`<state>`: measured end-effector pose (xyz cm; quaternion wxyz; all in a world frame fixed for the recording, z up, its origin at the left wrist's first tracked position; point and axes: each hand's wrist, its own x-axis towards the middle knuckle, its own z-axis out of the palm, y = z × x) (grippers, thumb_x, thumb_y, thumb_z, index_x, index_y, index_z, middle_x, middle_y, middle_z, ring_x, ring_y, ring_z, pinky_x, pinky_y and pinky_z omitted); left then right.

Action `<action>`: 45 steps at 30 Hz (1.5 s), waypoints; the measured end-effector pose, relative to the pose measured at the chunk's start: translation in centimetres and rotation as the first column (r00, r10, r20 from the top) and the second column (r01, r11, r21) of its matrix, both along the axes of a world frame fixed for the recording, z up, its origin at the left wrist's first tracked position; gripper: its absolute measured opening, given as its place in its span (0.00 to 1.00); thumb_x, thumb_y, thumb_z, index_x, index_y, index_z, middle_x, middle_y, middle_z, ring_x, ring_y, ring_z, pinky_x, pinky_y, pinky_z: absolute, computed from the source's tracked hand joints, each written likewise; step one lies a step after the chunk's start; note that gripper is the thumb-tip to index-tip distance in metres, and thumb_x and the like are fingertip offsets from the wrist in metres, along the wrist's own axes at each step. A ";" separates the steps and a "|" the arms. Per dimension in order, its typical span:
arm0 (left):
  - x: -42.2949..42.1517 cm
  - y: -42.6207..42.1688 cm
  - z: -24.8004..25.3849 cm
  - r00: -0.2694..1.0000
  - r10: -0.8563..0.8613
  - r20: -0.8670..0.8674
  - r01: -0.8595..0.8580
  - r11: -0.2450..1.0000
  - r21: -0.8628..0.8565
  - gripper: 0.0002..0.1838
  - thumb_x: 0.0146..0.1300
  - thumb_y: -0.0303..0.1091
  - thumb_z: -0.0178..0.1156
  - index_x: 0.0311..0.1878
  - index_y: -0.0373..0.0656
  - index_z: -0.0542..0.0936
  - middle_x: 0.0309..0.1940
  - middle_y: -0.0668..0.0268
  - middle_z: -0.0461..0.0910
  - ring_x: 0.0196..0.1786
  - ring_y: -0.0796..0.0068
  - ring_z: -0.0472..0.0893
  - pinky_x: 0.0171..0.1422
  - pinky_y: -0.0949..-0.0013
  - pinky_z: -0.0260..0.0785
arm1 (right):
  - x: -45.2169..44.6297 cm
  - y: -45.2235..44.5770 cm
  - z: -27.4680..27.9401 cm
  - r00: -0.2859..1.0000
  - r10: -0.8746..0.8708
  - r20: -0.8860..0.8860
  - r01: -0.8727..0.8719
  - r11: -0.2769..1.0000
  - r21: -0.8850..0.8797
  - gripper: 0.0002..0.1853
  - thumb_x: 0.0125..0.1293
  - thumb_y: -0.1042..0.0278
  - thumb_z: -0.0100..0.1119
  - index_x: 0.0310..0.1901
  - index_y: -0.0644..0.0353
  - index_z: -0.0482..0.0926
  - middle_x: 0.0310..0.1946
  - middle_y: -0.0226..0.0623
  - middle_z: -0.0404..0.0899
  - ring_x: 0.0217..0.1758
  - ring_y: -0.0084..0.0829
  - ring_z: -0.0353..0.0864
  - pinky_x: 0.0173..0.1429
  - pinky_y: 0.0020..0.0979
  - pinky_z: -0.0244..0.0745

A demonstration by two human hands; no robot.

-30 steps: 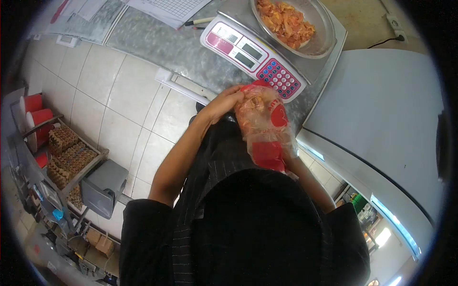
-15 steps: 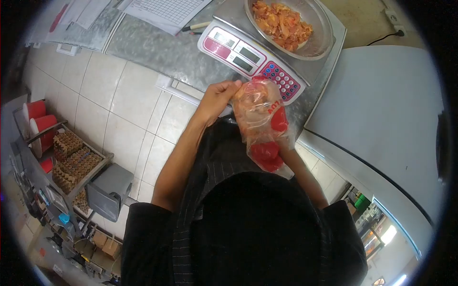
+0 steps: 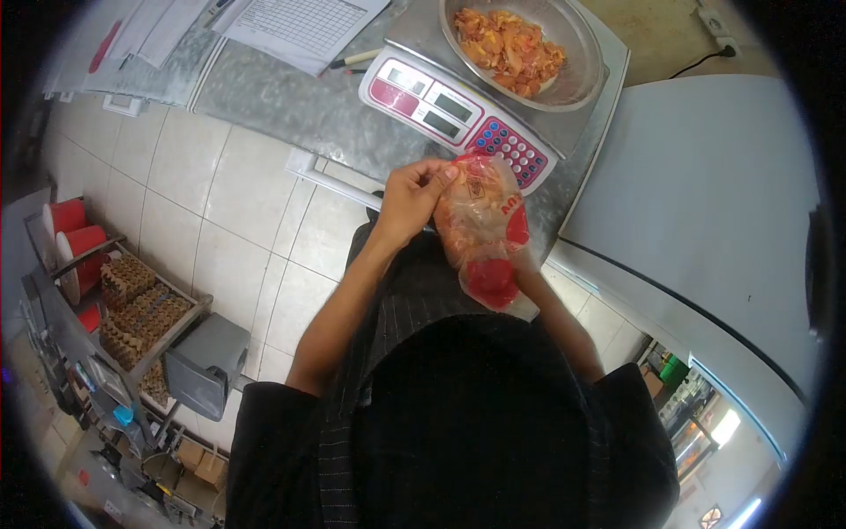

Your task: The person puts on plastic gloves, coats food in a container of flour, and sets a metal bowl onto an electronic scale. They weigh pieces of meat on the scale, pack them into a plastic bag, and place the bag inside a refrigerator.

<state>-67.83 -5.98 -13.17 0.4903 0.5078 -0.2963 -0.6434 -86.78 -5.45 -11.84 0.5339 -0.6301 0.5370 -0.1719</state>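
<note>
In front of my apron is a clear plastic bag (image 3: 480,225) with red printing and orange-pink contents that look like meat pieces. The fingers and thumb of my left hand (image 3: 411,201) pinch its upper left edge. My right hand (image 3: 527,269) is at the bag's lower right side; the plastic covers it, so its fingers are hidden. Just beyond the bag stands a white and pink digital scale (image 3: 458,115), its keypad partly behind the bag's top. On the scale's plate rests a metal bowl (image 3: 589,88) with cut orange-coloured meat (image 3: 511,51) in it.
Papers (image 3: 295,26) and a pen (image 3: 357,58) lie on the grey counter (image 3: 273,101) left of the scale. A large white appliance (image 3: 705,176) flanks me on the right. Egg trays (image 3: 145,309) sit on a rack at left, beside a grey bin (image 3: 207,366).
My left hand has turned slightly and moved a little right with the bag's edge. The bag's top has dropped slightly and its plastic has shifted. The whole view has moved a little.
</note>
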 end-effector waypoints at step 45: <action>-0.4 -0.9 -11.5 0.891 0.069 0.448 -0.108 0.992 0.061 0.11 0.63 0.32 0.54 0.39 0.34 0.81 0.30 0.57 0.83 0.31 0.72 0.81 0.36 0.69 0.71 | 0.4 -1.2 -0.7 0.847 0.404 -0.344 -0.531 0.669 -0.521 0.07 0.59 0.71 0.46 0.37 0.60 0.72 0.39 0.50 0.72 0.48 0.49 0.70 0.54 0.44 0.66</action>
